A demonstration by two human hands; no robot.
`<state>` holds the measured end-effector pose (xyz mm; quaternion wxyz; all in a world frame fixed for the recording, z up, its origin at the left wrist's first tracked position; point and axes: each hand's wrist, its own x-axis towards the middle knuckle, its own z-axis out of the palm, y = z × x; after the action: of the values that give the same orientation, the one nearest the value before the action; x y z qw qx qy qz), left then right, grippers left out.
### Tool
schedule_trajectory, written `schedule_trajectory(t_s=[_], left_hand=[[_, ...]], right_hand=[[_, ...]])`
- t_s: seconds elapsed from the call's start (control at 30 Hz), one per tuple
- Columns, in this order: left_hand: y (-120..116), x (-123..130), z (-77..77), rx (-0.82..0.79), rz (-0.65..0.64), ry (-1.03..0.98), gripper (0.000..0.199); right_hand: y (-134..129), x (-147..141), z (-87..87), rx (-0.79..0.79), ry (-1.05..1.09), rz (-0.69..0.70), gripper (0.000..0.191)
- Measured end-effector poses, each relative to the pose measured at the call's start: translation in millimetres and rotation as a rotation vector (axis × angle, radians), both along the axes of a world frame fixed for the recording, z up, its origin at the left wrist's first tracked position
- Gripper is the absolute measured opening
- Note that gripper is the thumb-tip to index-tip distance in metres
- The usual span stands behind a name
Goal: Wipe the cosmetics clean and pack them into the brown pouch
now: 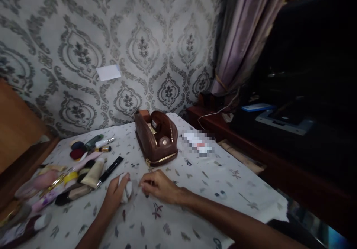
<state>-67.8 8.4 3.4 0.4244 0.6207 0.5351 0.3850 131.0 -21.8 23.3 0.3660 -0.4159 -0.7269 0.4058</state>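
My left hand point(117, 190) is closed around a crumpled white tissue or cloth point(127, 192), just above the tabletop. Beside it, my right hand point(159, 186) has its fingers curled in; whatever they hold, if anything, is hidden. A brown leather toiletry bag point(150, 145) stands behind both hands, its zip undone and its top gaping, with something pale partly visible inside. Left of my left hand lie a slim black tube point(111, 170) and a beige squeeze tube point(93, 173).
Makeup brushes and cosmetics, among them a green tube point(94, 141) and a bottle with a white cap point(41, 222), crowd the table's left side. A blurred-out white item point(197, 144) lies right of the bag. The patterned tablecloth point(192, 212) ends at a dark wooden unit.
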Motion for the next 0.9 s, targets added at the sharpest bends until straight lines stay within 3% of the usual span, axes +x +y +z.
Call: schedule_trajectory(t_s=[0.13,0.27,0.4,0.63,0.9], left_hand=[[0.7,2.4,-0.9,0.23,-0.107,0.108,0.045],[1.9,-10.6,1.8,0.264,-0.075,0.191,0.038],[-8.5,-40.0,14.8,0.291,-0.04,0.341,0.031],[-24.9,-118.1,30.0,0.274,0.182,0.658,0.026],[15.3,-226.4,74.7,0.128,0.577,0.958,0.036]], right_hand=[[-4.5,-19.8,-16.5,-0.103,-0.009,0.098,0.019],[-4.3,-29.7,-27.1,-0.128,-0.005,0.077,0.028],[-3.2,-30.4,-32.3,-0.171,0.018,0.05,0.035],[-5.2,-31.4,-33.6,-0.205,-0.002,0.019,0.038],[-3.8,-31.1,-32.9,-0.179,-0.032,0.03,0.04]])
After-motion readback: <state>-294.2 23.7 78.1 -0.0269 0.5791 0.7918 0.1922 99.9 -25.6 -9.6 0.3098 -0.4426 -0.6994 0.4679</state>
